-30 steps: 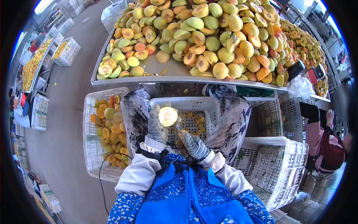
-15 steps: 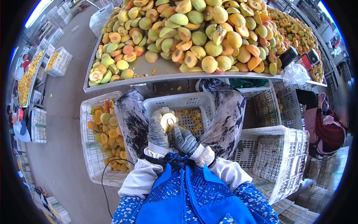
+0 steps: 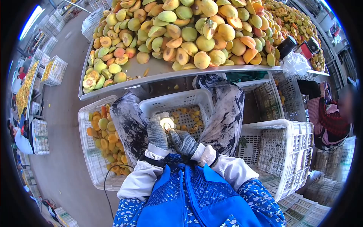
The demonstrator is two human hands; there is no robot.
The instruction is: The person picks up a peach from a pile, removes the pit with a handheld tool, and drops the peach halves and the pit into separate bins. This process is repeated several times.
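Observation:
My left hand (image 3: 157, 135), in a grey knitted glove, is closed around a brightly lit, washed-out fruit piece (image 3: 166, 123). Close against it on the right is my right hand (image 3: 182, 141), also gloved, with its fingers curled at the fruit; any tool between them is too small to make out. Both hands are over the near edge of a white basket (image 3: 177, 99) between my knees, with orange fruit pieces (image 3: 194, 122) on its bottom. Beyond it, halved yellow-green fruits (image 3: 189, 34) are heaped on a metal table (image 3: 151, 78).
A crate (image 3: 89, 153) of fruit halves stands left, with a black cable (image 3: 106, 191) beside it. At right are a tipped white crate (image 3: 298, 159), a plastic bag (image 3: 297, 63), a dark cup (image 3: 287, 46) and a seated person (image 3: 334, 121). More people and crates are far left.
The view has shifted slightly, so the table and baskets appear a little further left. Both hands remain together at the bright fruit piece.

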